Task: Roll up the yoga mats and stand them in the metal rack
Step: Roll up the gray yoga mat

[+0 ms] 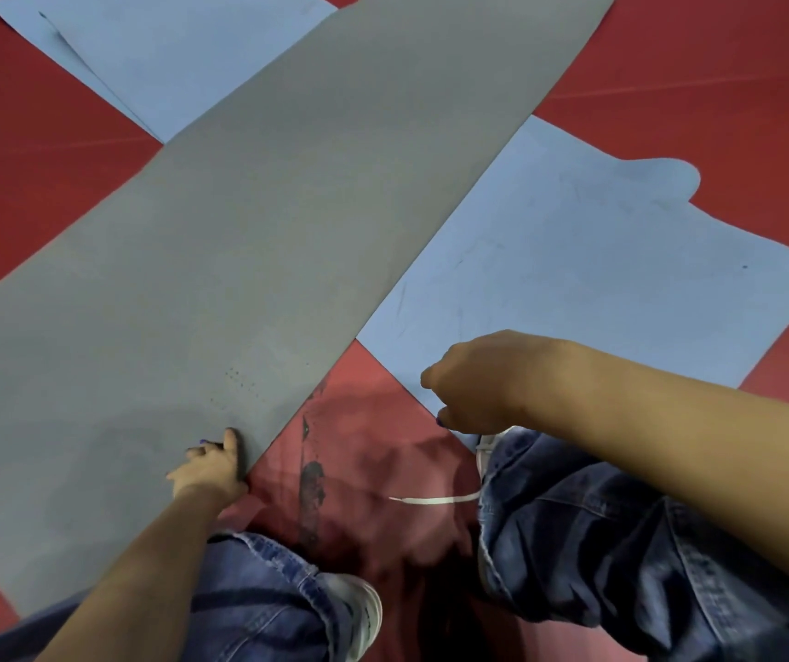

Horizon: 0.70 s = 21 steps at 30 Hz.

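A grey yoga mat (249, 231) lies flat and diagonal across the red floor, from the near left to the far right. It crosses over a blue yoga mat (598, 260), which also lies flat; a second blue piece (182, 54) shows at the far left. My left hand (213, 463) holds the grey mat at its near right corner, thumb on top. My right hand (474, 384) is curled at the blue mat's near edge, fingertips pinching that edge. No metal rack is in view.
I crouch on the red floor (693, 64), with my jeans-clad knees and white shoes (359, 613) at the bottom of the view. A dark smear (311, 484) and a white strip (431, 500) mark the floor between my legs.
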Each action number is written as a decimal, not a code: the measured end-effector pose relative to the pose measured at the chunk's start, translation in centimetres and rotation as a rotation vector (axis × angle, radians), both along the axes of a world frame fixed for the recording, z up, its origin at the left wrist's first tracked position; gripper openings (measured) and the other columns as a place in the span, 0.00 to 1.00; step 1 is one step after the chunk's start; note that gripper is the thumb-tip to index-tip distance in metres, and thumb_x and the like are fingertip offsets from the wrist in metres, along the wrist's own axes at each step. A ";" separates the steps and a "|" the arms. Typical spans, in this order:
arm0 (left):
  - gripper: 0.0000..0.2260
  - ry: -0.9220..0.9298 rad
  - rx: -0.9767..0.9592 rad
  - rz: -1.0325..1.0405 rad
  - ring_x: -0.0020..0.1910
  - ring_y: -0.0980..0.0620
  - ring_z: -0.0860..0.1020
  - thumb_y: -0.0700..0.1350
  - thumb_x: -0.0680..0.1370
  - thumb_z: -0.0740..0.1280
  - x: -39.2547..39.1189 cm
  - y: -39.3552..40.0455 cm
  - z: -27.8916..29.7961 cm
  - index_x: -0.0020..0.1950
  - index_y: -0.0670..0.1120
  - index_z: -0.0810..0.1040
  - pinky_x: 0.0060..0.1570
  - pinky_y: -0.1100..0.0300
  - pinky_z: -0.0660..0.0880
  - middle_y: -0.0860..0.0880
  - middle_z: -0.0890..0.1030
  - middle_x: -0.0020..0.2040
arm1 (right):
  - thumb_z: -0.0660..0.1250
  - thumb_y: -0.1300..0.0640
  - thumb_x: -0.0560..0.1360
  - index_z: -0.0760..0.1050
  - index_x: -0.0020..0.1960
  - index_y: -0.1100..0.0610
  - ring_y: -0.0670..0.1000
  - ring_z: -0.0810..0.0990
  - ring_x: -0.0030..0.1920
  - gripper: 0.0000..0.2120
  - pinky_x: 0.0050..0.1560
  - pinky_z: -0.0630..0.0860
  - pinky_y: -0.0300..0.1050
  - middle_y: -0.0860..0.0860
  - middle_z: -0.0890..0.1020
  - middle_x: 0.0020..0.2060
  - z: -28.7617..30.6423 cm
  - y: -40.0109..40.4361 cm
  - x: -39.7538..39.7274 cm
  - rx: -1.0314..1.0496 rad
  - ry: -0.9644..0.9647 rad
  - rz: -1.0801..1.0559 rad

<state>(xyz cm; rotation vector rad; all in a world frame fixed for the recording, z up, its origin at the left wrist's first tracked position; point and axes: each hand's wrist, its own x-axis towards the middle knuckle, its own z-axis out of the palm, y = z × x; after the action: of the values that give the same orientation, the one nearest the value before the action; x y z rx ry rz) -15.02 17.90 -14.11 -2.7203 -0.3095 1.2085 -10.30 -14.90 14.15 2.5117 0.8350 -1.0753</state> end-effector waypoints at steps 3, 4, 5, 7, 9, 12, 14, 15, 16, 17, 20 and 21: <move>0.42 -0.014 -0.064 -0.051 0.63 0.39 0.70 0.53 0.72 0.67 0.0 -0.2 0.0 0.77 0.44 0.45 0.59 0.50 0.72 0.39 0.70 0.65 | 0.55 0.55 0.81 0.70 0.64 0.57 0.56 0.77 0.57 0.14 0.44 0.68 0.45 0.54 0.75 0.60 -0.2 0.2 -0.2 -0.014 0.017 0.007; 0.42 -0.025 -0.097 -0.062 0.63 0.39 0.71 0.52 0.73 0.67 0.0 -0.2 0.3 0.77 0.44 0.43 0.60 0.52 0.70 0.39 0.71 0.65 | 0.55 0.55 0.81 0.70 0.65 0.56 0.56 0.77 0.57 0.14 0.44 0.68 0.45 0.54 0.75 0.60 -0.3 0.3 -0.2 -0.018 0.023 0.008; 0.42 -0.033 -0.129 -0.067 0.63 0.39 0.71 0.51 0.74 0.66 0.0 0.0 0.7 0.78 0.45 0.42 0.61 0.54 0.69 0.39 0.71 0.66 | 0.55 0.55 0.81 0.70 0.65 0.56 0.56 0.77 0.57 0.14 0.45 0.68 0.44 0.54 0.75 0.61 -0.4 0.4 -0.2 -0.022 0.027 0.010; 0.41 -0.044 -0.198 -0.098 0.64 0.39 0.72 0.46 0.75 0.65 -0.3 0.6 1.4 0.78 0.48 0.40 0.61 0.56 0.68 0.39 0.69 0.69 | 0.55 0.55 0.81 0.70 0.66 0.55 0.56 0.77 0.58 0.15 0.46 0.69 0.44 0.53 0.74 0.61 -0.6 0.7 -0.2 -0.035 0.041 0.021; 0.38 -0.030 -0.264 -0.147 0.67 0.38 0.70 0.39 0.75 0.61 -1.1 1.0 1.6 0.78 0.54 0.42 0.64 0.54 0.66 0.39 0.61 0.75 | 0.55 0.55 0.81 0.70 0.67 0.54 0.55 0.77 0.58 0.16 0.46 0.69 0.44 0.53 0.74 0.62 -0.8 1.1 -0.3 -0.051 0.054 0.040; 0.34 -0.026 -0.290 -0.254 0.70 0.36 0.65 0.35 0.78 0.54 -1.8 1.3 1.4 0.76 0.63 0.48 0.69 0.51 0.63 0.44 0.43 0.79 | 0.56 0.55 0.81 0.67 0.69 0.53 0.56 0.76 0.59 0.17 0.45 0.68 0.44 0.53 0.73 0.62 -1.0 1.8 -0.3 -0.028 0.049 0.048; 0.28 -0.055 -0.214 -0.301 0.70 0.39 0.65 0.38 0.81 0.53 -1.6 1.8 1.7 0.76 0.63 0.53 0.67 0.51 0.66 0.46 0.41 0.78 | 0.56 0.56 0.81 0.65 0.72 0.52 0.56 0.76 0.60 0.19 0.47 0.70 0.44 0.52 0.73 0.64 -1.2 2.3 -0.3 -0.007 0.043 0.052; 0.26 -0.064 -0.154 -0.304 0.72 0.41 0.62 0.40 0.82 0.52 -1.4 2.1 1.9 0.76 0.62 0.56 0.66 0.50 0.67 0.48 0.42 0.79 | 0.56 0.56 0.81 0.64 0.72 0.51 0.56 0.75 0.61 0.20 0.49 0.71 0.45 0.52 0.73 0.64 -1.2 2.5 -0.3 -0.005 0.042 0.059; 0.23 -0.070 -0.097 -0.296 0.73 0.43 0.58 0.42 0.82 0.51 -1.2 2.5 2.2 0.75 0.61 0.58 0.67 0.48 0.67 0.49 0.44 0.79 | 0.56 0.56 0.81 0.64 0.73 0.51 0.56 0.75 0.61 0.20 0.52 0.71 0.46 0.52 0.73 0.65 -1.2 2.6 -0.4 -0.005 0.043 0.063; 0.21 -0.075 -0.064 -0.277 0.75 0.45 0.55 0.44 0.83 0.51 -1.1 2.9 2.4 0.74 0.61 0.60 0.67 0.45 0.66 0.50 0.46 0.79 | 0.56 0.55 0.81 0.64 0.73 0.51 0.56 0.75 0.61 0.20 0.54 0.72 0.46 0.52 0.72 0.65 -1.1 2.7 -0.4 -0.007 0.047 0.064; 0.22 -0.108 -0.113 -0.183 0.75 0.47 0.53 0.53 0.81 0.54 -1.5 2.8 2.4 0.75 0.57 0.59 0.66 0.41 0.66 0.52 0.51 0.78 | 0.56 0.55 0.81 0.64 0.72 0.52 0.56 0.75 0.62 0.20 0.52 0.71 0.45 0.53 0.72 0.65 -1.1 2.7 -0.6 -0.039 0.054 0.071; 0.26 -0.116 -0.136 -0.143 0.75 0.47 0.53 0.57 0.80 0.57 -1.8 2.4 2.1 0.76 0.55 0.56 0.65 0.40 0.66 0.52 0.51 0.78 | 0.56 0.55 0.81 0.65 0.72 0.52 0.56 0.75 0.62 0.19 0.50 0.70 0.45 0.53 0.72 0.65 -1.1 2.8 -0.7 -0.056 0.052 0.075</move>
<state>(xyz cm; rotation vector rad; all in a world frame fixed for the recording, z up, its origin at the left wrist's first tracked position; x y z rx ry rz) -16.78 20.31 -12.01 -2.8772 -0.0451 1.0731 -10.96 -12.15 13.06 2.3965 0.8937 -1.1276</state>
